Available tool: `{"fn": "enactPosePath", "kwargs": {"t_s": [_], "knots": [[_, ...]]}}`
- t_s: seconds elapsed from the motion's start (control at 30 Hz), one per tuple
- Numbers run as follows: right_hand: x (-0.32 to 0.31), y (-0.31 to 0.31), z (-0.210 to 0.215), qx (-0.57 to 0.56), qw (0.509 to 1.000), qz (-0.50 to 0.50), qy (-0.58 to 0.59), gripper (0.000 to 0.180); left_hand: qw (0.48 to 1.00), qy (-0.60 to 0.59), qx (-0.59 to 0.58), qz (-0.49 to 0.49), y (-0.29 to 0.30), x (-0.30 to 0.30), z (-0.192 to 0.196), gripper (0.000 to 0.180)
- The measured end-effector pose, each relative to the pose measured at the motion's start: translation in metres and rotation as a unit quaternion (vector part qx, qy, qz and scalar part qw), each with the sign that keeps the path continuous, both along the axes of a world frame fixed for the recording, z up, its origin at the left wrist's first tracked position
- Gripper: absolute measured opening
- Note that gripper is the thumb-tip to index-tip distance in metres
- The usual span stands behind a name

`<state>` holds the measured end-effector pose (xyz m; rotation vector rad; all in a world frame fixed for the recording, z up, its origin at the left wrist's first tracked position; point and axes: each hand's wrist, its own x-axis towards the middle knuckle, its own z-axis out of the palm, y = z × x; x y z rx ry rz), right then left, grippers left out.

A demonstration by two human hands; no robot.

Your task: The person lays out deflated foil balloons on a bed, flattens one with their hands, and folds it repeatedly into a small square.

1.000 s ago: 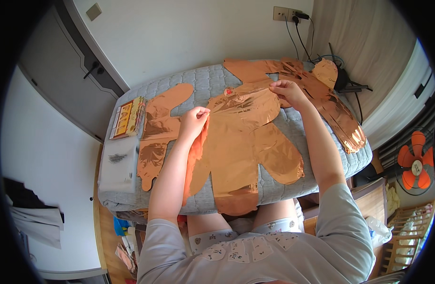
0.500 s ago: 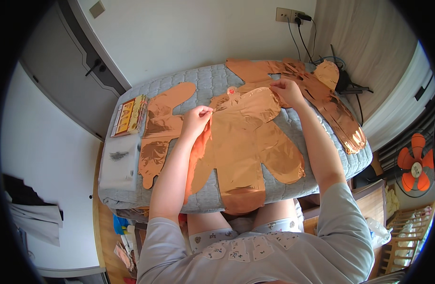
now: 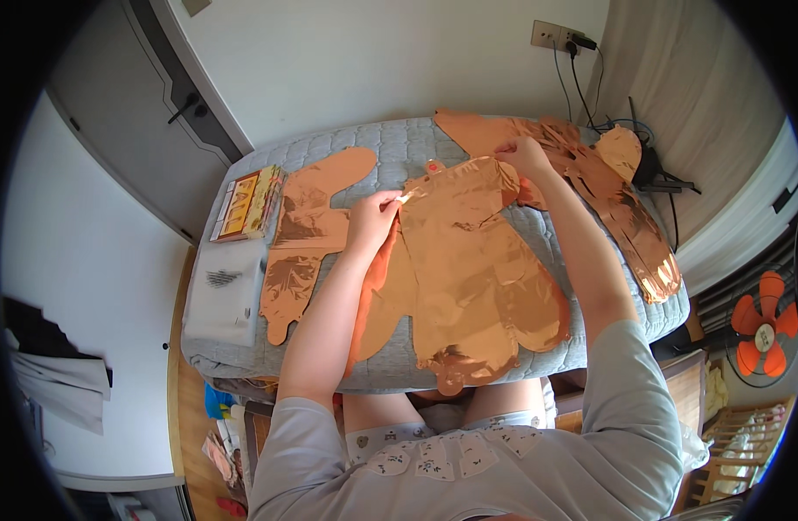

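1. A broad copper-coloured foil sheet with rounded lobes lies at the centre of a grey quilted mattress, its scalloped lower edge at six o'clock, near the person's thighs.
2. The left hand has its fingers pinched together on the sheet's edge at ten o'clock; the right hand pinches the top edge at one o'clock.
3. The foil looks very light, thin and limp, probably slippery, and likely to crease or tear if pulled hard. The outer edges and upper corners seem the best places to hold, with a gentle pinch.
4. Its surface is glossy and finely wrinkled. A duller orange-red strip runs from the left hand towards seven o'clock; whether it is the sheet's underside, I cannot tell.
5. At nine o'clock lies a flat, lobed copper foil piece; at two o'clock, a long, crumpled, shinier one.
6. Beyond, at ten o'clock, sit a yellow-and-red printed flat box and, below it, a cloudy plastic packet.
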<state>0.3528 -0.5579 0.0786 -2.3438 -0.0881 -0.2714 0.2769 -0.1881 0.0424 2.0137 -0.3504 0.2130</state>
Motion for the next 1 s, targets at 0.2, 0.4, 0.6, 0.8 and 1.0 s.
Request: {"fn": "enactPosePath", "kwargs": {"t_s": [0.2,0.4,0.6,0.8,1.0], "knots": [[0.011,-0.002,-0.010,-0.003,0.999,-0.051,-0.018,0.020,0.999,0.004,0.002,0.032,0.001,0.001,-0.004,0.028],[0.012,-0.014,-0.015,-0.052,0.989,-0.132,-0.046,0.015,1.000,0.006,0.027,0.012,-0.001,-0.001,-0.003,0.031],[0.008,0.003,-0.008,-0.020,0.993,-0.104,0.044,0.015,0.997,0.030,0.075,0.008,0.000,-0.011,0.008,0.036],[0.022,-0.004,-0.006,-0.012,0.990,-0.131,0.056,0.016,0.999,-0.010,0.036,0.016,-0.005,-0.011,0.004,0.035],[0.021,-0.005,-0.007,-0.055,0.990,-0.121,0.049,0.019,0.996,0.051,0.066,-0.002,-0.005,-0.016,0.013,0.036]]}}
